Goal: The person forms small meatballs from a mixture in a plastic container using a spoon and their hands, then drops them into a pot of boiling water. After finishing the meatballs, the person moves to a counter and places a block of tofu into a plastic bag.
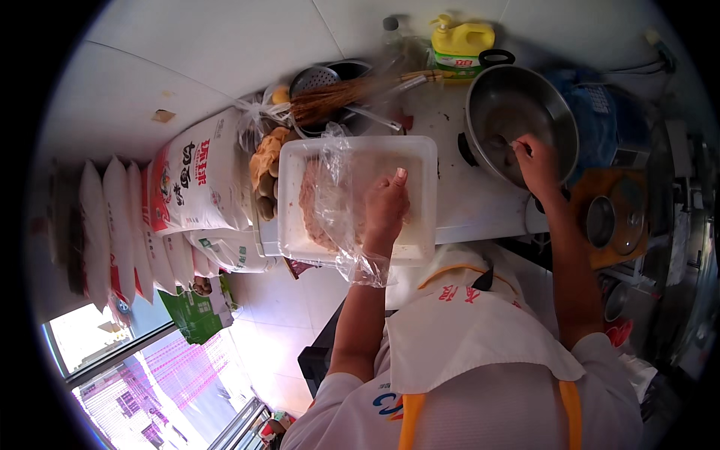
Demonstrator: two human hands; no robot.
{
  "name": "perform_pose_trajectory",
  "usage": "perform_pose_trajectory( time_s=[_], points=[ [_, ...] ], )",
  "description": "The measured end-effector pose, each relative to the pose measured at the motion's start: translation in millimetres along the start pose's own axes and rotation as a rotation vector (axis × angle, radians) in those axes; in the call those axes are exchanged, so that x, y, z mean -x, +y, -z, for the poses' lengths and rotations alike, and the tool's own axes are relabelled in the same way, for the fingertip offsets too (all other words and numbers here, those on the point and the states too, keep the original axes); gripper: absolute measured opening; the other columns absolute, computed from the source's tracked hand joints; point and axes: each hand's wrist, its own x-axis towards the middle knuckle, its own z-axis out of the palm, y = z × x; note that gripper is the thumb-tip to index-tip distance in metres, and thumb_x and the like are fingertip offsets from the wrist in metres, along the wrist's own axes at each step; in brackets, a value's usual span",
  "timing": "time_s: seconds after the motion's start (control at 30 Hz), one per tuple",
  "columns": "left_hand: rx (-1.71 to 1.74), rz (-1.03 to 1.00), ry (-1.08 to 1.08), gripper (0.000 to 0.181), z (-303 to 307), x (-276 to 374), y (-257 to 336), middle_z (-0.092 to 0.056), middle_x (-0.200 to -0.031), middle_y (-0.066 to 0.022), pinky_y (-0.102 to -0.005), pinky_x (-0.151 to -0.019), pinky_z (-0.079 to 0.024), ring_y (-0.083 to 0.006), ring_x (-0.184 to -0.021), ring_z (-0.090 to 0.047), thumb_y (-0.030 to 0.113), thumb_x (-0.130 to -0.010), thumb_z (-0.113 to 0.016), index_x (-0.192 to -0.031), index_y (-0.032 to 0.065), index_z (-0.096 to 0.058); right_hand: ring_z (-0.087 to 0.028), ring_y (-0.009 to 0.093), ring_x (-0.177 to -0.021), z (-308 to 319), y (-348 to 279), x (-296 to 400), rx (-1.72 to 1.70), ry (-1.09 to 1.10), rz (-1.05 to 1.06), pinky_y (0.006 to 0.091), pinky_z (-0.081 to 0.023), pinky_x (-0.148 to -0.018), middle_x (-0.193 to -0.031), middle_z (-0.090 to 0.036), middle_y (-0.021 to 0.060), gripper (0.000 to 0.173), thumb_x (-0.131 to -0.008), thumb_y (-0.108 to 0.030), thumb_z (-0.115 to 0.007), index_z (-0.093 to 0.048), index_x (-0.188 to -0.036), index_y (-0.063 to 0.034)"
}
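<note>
My left hand (387, 205), fingers curled with the thumb up, is over a white plastic tub (428, 191) at the middle of the counter. Pinkish minced meat (309, 202) lies in the tub's left part, partly under a clear plastic film (332, 208). The film reaches down by my left wrist; whether the fingers grip any of it is hidden. My right hand (534, 160) is over a metal pan (520, 104) with a dark inside and black handles, fingertips bent together above the pan. What the right fingers hold, if anything, is too blurred to tell.
Behind the tub lie a straw brush (332, 101) and a perforated ladle (315, 79). A yellow pump jug (464, 48) stands by the wall. Flour sacks (197, 174) are stacked at left. At right, a metal bowl (601, 222) and a glass lid (627, 225) rest on an orange-brown surface.
</note>
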Motion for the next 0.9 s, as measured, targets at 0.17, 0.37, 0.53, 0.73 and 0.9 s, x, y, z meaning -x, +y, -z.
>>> perform_pose_trajectory(
  time_s=[0.17, 0.37, 0.53, 0.73, 0.9],
  points=[
    [-0.416, -0.201, 0.149, 0.044, -28.1, 0.2, -12.9, -0.047, -0.054, 0.0072, -0.0262, -0.045, -0.026, -0.0032, -0.048, -0.04, 0.015, -0.096, -0.08, -0.061, 0.0114, -0.053, -0.063, 0.013, -0.075, 30.7, -57.6, 41.7, -0.276, -0.025, -0.08, 0.0313, -0.049, -0.07, -0.084, -0.072, 0.0072, 0.021, -0.1, -0.02, -0.068, -0.073, -0.1, 0.0009],
    [-0.698, -0.27, -0.059, 0.023, -65.6, 21.1, 3.2, -0.063, -0.07, 0.0037, -0.0235, -0.052, -0.041, -0.0031, -0.062, -0.054, 0.01, -0.089, -0.086, -0.078, 0.0039, -0.066, -0.062, 0.01, -0.079, -3.6, -119.3, 67.5, -0.493, -0.412, -0.075, 0.0285, -0.049, -0.072, -0.087, -0.073, 0.0033, 0.02, -0.098, -0.019, -0.069, -0.075, -0.099, 0.0001],
    [-0.577, -0.179, -0.177, 0.029, -63.0, 29.4, 13.2, -0.068, -0.083, 0.0012, -0.0211, -0.061, -0.047, -0.0046, -0.074, -0.061, 0.002, -0.088, -0.085, -0.111, -0.0012, -0.068, -0.062, 0.01, -0.076, -20.5, -97.2, 71.1, -0.491, -0.38, -0.099, 0.0302, -0.049, -0.071, -0.082, -0.072, 0.0059, 0.02, -0.097, -0.019, -0.07, -0.073, -0.096, 0.0008],
    [-0.482, -0.22, -0.209, 0.03, -66.8, 35.9, 18.8, -0.065, -0.08, 0.0021, -0.0222, -0.057, -0.044, -0.0035, -0.069, -0.057, 0.002, -0.09, -0.084, -0.114, -0.0005, -0.067, -0.061, 0.01, -0.073, -31.9, -98.9, 74.1, -0.383, -0.335, -0.006, 0.0311, -0.048, -0.067, -0.08, -0.071, 0.004, 0.02, -0.094, -0.019, -0.072, -0.073, -0.094, 0.001],
    [-0.605, -0.115, 0.036, 0.035, -39.9, 30.9, 22.0, -0.052, -0.061, 0.0065, -0.0253, -0.048, -0.032, -0.002, -0.054, -0.044, 0.019, -0.098, -0.079, -0.07, 0.0079, -0.062, -0.054, 0.008, -0.065, -8.7, -84.9, 83.8, -0.525, -0.346, -0.286, 0.0269, -0.042, -0.059, -0.077, -0.067, -0.0006, 0.017, -0.094, -0.019, -0.074, -0.074, -0.093, -0.0013]
  ],
)
